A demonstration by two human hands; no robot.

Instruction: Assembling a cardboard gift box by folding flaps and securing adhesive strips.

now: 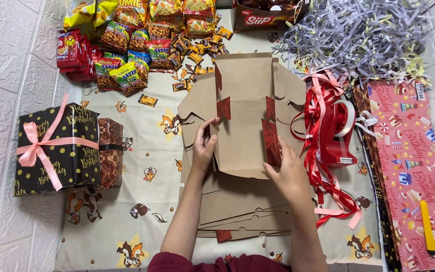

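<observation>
We see our left hand (203,146) and right hand (287,174), fingers clamped on the flat cardboard box blank (245,113); it lies unfolded between them, sides not yet raised, atop more blanks (237,211).

One camera sits on the person's head and looks almost straight down at the flat cardboard box (245,113), which lies near the middle of the view at arm's length. Beyond the box it takes in snack packets (127,45); left of the box, a wrapped gift (56,148); right of it, ribbons (328,136).
</observation>
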